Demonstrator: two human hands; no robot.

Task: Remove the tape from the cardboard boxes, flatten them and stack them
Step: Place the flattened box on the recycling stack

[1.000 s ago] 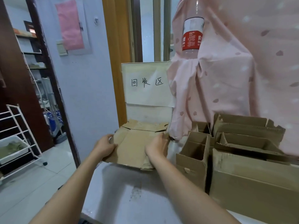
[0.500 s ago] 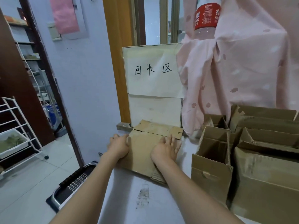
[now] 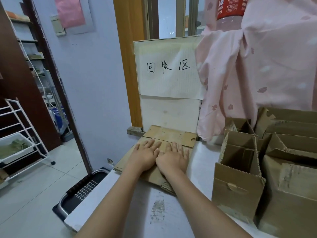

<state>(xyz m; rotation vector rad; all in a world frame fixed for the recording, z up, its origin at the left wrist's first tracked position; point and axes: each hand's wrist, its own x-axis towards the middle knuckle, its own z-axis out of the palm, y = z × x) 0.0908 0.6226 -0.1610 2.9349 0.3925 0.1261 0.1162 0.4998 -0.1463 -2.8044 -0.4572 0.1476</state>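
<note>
Head cam view: both my hands are flat, palms down, on the flattened cardboard box point(image 3: 169, 135), pressing it onto the white table point(image 3: 200, 155). My left hand point(image 3: 145, 156) and right hand point(image 3: 173, 158) sit side by side, thumbs touching, fingers straight and spread, not gripping anything. The box lies at the far left corner of the table, its far flap up against the white board with the handwritten sign point(image 3: 169, 67) (three characters on it). On my right stand the open cardboard boxes point(image 3: 238, 182), upright, packed close together in front of a pink cloth point(image 3: 257, 66).
</note>
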